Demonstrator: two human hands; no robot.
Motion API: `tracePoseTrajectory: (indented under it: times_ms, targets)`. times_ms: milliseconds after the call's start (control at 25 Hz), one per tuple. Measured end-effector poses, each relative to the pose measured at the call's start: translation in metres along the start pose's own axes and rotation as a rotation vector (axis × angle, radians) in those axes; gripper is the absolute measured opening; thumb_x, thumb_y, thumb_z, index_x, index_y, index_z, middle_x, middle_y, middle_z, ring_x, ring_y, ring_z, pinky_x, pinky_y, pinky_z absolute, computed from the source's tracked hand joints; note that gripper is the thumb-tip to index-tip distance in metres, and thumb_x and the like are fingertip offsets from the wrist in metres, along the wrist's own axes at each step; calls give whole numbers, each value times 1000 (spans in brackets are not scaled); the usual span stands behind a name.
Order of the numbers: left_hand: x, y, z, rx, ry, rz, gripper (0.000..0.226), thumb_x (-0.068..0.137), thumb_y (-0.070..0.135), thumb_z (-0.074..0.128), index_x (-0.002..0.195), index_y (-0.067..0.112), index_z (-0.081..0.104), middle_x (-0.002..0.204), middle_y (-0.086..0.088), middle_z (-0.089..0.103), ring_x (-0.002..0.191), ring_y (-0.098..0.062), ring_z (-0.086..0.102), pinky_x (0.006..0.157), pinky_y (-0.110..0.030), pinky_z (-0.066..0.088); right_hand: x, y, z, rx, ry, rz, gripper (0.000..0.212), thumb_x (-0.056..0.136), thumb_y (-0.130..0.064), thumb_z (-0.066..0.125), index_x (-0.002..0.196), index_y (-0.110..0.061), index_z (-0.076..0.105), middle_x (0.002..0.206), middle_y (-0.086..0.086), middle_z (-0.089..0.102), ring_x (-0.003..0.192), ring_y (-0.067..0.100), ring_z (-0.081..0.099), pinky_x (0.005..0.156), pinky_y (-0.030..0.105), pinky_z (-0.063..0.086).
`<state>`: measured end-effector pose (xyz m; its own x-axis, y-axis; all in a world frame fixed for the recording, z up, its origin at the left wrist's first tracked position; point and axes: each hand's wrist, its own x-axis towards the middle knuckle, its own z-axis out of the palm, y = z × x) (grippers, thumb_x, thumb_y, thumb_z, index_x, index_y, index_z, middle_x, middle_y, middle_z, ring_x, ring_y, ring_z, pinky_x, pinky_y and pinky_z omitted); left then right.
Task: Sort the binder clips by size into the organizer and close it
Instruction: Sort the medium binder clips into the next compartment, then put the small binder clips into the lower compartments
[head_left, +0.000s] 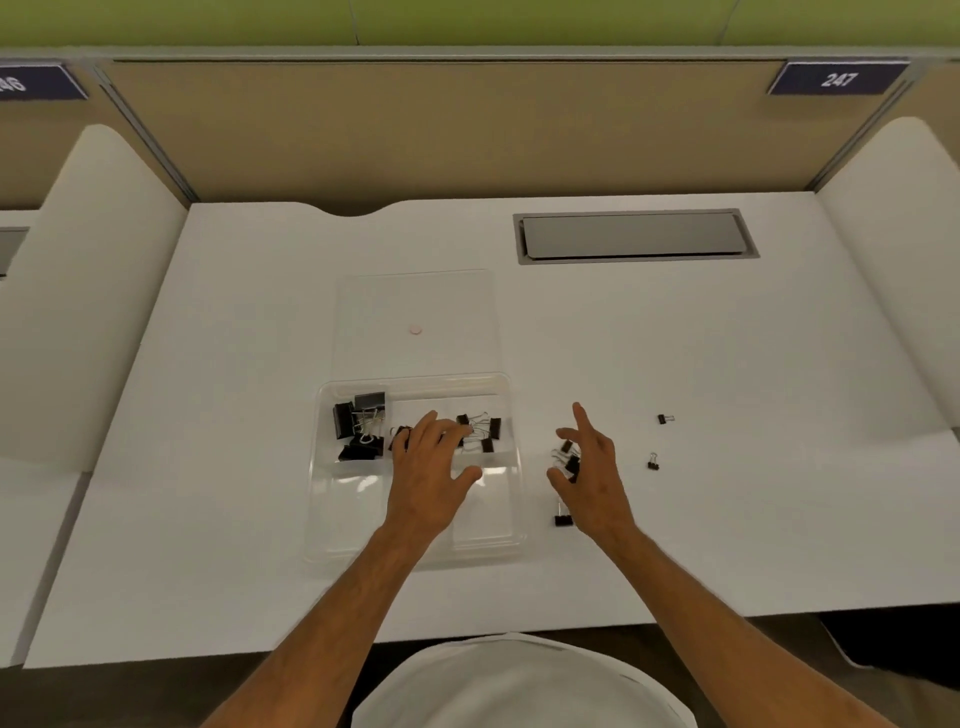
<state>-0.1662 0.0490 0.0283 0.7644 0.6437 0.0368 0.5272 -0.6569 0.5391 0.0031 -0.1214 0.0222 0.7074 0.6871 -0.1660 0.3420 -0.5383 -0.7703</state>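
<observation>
A clear plastic organizer lies on the white desk, its lid folded open and flat behind it. Large black binder clips fill its rear left compartment, and medium clips lie in the rear right one. My left hand hovers over the organizer's middle with fingers spread and relaxed above the rear compartments. My right hand is just right of the organizer, fingers spread over a small cluster of clips on the desk. Another clip lies by my right wrist. Two small clips lie farther right.
A grey cable hatch is set into the desk at the back right. Beige partition walls enclose the desk on three sides. A small pink dot shows on the lid. The organizer's front compartments hold nothing visible.
</observation>
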Motion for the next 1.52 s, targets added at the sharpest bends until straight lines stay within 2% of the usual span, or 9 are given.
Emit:
tracePoseTrajectory:
  times_ms: [80,320,480,640,800,960,1120,1280,1520]
  targets:
    - [-2,11,6,-36,-3,32,49,81,34,75,126,25,58,129,7,54,140,-19,30,114,-51,20,-11,11,-15,-4,38,33,90,89,-8,65,153,-39,10,134,-3,46,112,-25,33,81,5,44]
    - [-6,41,28,-32,-60,89,47,82,38,72,125,27,57,131,7,54,140,-16,29,115,-50,17,-34,42,-50,-31,79,62,91,90,-6,65,154,-37,8,130,-10,53,121,-1,32,79,4,40]
    - [-17,67,47,-30,-85,70,46,84,39,69,126,28,57,131,9,53,142,-16,26,117,-46,6,-34,62,-70,-112,17,53,89,90,-10,65,154,-37,10,126,-12,54,110,-16,34,75,7,39]
    - [-26,96,70,50,-165,56,42,87,39,64,127,29,56,130,11,55,143,-12,26,116,-48,-3,-29,84,-84,-151,-32,26,81,90,-15,65,153,-35,17,120,-14,54,100,-15,39,72,12,39]
    - [-29,116,84,153,-223,33,42,85,24,67,126,27,57,127,9,57,142,-18,30,113,-50,-7,-33,106,-98,-140,-58,-2,69,90,-17,66,147,-36,32,116,-11,58,101,-12,42,87,23,47]
    - [-36,123,103,331,-326,38,41,81,15,69,121,21,63,123,-1,60,139,-28,37,114,-53,-8,-37,121,-112,-166,-115,-12,67,91,-21,65,146,-40,31,114,-12,58,99,-15,43,73,7,37]
    - [-45,130,119,532,-338,-75,25,83,34,68,102,18,69,106,-4,64,126,-28,47,114,-57,-8,-40,133,-122,-137,-166,-31,69,91,-22,64,146,-44,28,114,-13,57,91,-4,44,70,9,38]
    - [-43,140,130,544,-301,-200,28,87,48,60,96,22,66,92,0,64,109,-21,53,113,-59,2,-40,143,-130,-137,-185,-30,68,92,-23,63,146,-42,28,116,-13,57,91,5,47,72,11,38]
    - [-49,139,140,410,-193,-275,18,73,22,73,87,23,62,72,6,57,85,-19,59,108,-60,13,-38,144,-130,-154,-224,-68,66,91,-24,62,146,-41,31,115,-16,56,94,6,46,69,9,39]
